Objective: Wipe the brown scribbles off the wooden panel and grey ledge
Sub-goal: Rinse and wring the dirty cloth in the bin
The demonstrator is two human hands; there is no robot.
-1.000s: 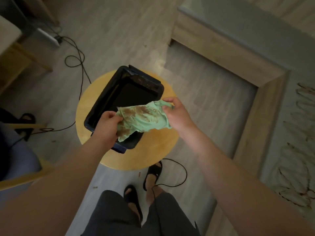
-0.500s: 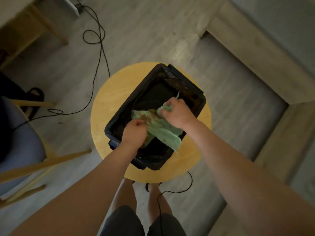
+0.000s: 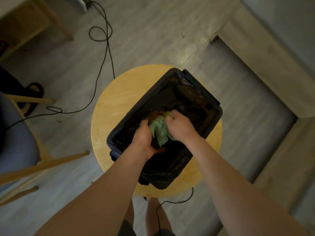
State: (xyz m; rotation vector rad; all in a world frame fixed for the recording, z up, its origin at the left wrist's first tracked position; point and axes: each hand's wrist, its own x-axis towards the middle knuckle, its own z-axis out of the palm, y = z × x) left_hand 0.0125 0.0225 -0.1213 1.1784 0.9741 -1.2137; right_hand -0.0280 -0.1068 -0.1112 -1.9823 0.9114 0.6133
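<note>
A green cloth (image 3: 160, 130), stained brown at its far end, is bunched between my two hands inside a black tub (image 3: 212, 101). My left hand (image 3: 144, 138) grips its left side and my right hand (image 3: 179, 127) grips its right side. Both sets of fingers curl down into the cloth. The tub holds dark brownish water and stands on a round wooden stool (image 3: 112, 108). The wooden panel (image 3: 279, 169) runs along the right edge, with the grey ledge (image 3: 286, 19) at the top right. No scribbles show in this view.
A black cable (image 3: 105, 48) loops over the grey floor at the left, and another cable (image 3: 177, 201) trails by my feet. A blue chair with wooden legs (image 3: 20, 137) stands at the left. A wooden table leg (image 3: 56, 19) is at the top left.
Both hands have lowered the cloth from above the tub down into its water and bunched it together. My view has swung left, away from the scribbled ledge.
</note>
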